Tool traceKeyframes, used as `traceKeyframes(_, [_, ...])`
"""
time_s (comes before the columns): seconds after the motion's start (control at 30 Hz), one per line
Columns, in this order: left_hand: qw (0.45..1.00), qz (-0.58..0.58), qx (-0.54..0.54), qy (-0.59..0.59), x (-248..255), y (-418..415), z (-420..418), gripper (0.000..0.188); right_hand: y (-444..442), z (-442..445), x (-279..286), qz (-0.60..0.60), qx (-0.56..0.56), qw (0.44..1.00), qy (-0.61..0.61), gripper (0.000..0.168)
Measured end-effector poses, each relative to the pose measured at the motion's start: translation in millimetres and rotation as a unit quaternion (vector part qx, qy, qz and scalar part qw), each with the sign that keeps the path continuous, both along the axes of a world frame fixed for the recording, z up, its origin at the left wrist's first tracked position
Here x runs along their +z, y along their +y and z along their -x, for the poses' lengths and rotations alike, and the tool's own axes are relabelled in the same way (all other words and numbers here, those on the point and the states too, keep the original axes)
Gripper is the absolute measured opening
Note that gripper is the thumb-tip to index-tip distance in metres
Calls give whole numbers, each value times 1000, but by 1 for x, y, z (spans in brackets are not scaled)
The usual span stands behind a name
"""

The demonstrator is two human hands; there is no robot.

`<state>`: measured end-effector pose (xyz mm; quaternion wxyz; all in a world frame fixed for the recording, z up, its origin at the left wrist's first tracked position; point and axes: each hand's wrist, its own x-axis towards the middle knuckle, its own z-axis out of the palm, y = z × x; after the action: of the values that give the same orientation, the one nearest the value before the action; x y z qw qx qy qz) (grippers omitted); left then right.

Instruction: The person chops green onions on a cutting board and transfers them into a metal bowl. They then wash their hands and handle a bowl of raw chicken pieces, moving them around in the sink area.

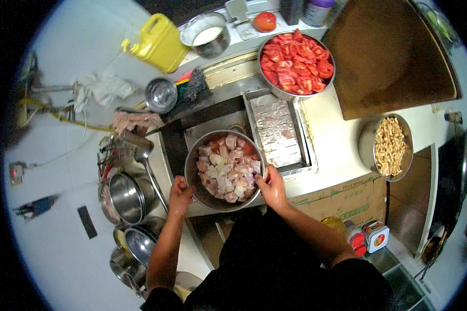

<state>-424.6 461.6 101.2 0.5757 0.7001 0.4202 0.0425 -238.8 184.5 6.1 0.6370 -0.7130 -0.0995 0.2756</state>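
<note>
A round metal basin (192, 171) is gripped at its rim from both sides, over the near part of a sink (214, 136). Chunks of raw pale meat (231, 169) fill it, with reddish liquid showing near the far edge. My left hand (181, 195) pinches the left rim. On the right, my right hand (273, 188) has its thumb over the rim, and the skin looks wet. A rectangular metal drain tray (278, 132) with slots sits across the sink's right side, a small scrap lying on it.
Cut tomatoes fill a metal bowl (261, 68) behind the tray. A large brown board (389, 58) stands at the far right, near a pot (367, 147) of pale brown pieces. A ladle (151, 171) and several metal pots (126, 198) crowd the left. A yellow jug (161, 42) is at the back.
</note>
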Motion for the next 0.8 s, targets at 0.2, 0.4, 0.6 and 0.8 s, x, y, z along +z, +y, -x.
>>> traceKeyframes(0.2, [997, -49, 52, -5, -31, -20, 71, 23, 5, 15, 4, 14, 79, 997, -15, 27])
traceKeyframes(0.4, [984, 32, 175, -27, -25, -44, 120, 29, 35, 38, -4, 6, 164, 985, -60, 27])
traceKeyframes(0.6, [958, -34, 280, -56, -50, -62, 193, 21, 84, 62, 0, -2, 262, 957, -126, 26])
traceKeyframes(0.8, [929, -95, 328, -145, -60, -76, 237, 22, 134, 81, 11, 0, 361, 912, -195, 24])
